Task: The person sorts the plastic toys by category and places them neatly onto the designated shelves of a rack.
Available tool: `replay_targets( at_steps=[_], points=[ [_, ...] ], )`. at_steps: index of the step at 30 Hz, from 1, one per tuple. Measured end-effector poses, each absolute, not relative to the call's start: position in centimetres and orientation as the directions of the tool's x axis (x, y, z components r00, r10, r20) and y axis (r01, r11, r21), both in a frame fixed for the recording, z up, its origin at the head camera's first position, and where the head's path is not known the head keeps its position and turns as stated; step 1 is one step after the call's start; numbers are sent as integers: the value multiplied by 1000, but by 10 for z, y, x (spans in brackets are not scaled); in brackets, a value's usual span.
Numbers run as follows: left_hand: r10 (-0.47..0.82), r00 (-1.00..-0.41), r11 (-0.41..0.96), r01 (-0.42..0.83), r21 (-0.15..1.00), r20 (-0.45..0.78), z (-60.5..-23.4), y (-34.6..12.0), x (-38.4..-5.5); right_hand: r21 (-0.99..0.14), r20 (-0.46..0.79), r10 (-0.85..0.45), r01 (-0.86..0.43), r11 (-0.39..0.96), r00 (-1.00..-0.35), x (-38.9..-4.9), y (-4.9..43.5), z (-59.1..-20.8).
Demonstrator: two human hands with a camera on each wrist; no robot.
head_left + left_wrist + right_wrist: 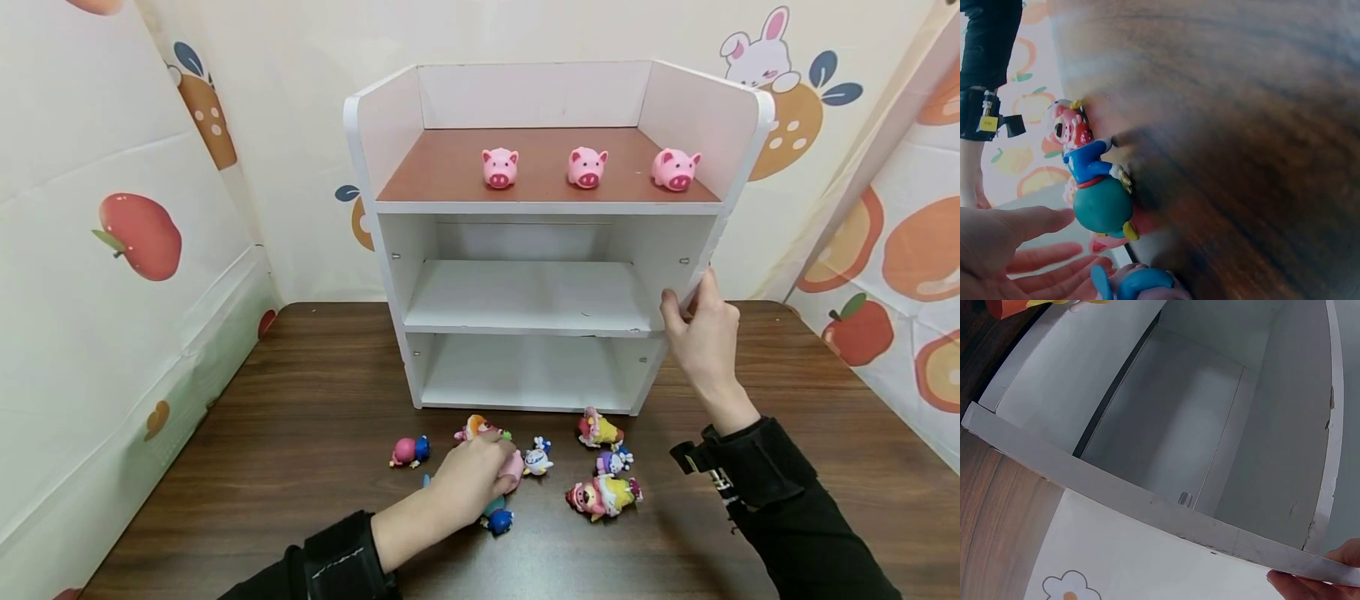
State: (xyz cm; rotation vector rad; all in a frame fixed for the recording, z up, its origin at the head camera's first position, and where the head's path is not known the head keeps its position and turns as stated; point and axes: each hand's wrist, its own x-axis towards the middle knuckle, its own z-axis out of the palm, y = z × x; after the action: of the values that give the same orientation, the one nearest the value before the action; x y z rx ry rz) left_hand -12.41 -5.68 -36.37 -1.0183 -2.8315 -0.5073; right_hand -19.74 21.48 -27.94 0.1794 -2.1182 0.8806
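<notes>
My left hand (468, 475) reaches low among small toy figurines on the table, thumb and fingers spread around a pink toy pig (513, 468). In the left wrist view its fingers (1047, 253) look fairly straight, beside a figurine with a blue top and teal round bottom (1102, 206). A blue-trimmed figurine (1141, 284) lies close below those fingertips. My right hand (703, 329) grips the right side panel of a white shelf unit (525, 332), thumb on the front edge and fingers around the outside. Three pink toy pigs, including the middle one (586, 167), stand in a row on the brown top shelf.
A pink-and-blue figurine (409, 451) lies left of my left hand, a small white-and-blue one (537, 457) to its right. Further right lie a yellow-dressed figurine (598, 429), a purple one (613, 460) and a larger red-and-yellow one (604, 496). Fruit-patterned sheets (142, 233) surround the wooden table (330, 433).
</notes>
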Motion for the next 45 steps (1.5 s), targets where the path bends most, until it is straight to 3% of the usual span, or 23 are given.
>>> replay_targets(
  at_steps=[5, 13, 34, 45],
  points=[
    [673, -702, 670, 712, 208, 235, -367, -56, -124, -525, 738, 165, -403, 750, -655, -198, 215, -279],
    [707, -675, 655, 738, 165, 213, -371, -53, -126, -524, 735, 165, -396, 755, -657, -197, 215, -279],
    [677, -709, 672, 705, 225, 198, -370, -46, -127, -520, 733, 159, -394, 758, -662, -197, 215, -280],
    [646, -730, 666, 681, 303, 222, -345, -57, -121, -523, 726, 158, -388, 758, -669, -195, 215, -278]
  ],
)
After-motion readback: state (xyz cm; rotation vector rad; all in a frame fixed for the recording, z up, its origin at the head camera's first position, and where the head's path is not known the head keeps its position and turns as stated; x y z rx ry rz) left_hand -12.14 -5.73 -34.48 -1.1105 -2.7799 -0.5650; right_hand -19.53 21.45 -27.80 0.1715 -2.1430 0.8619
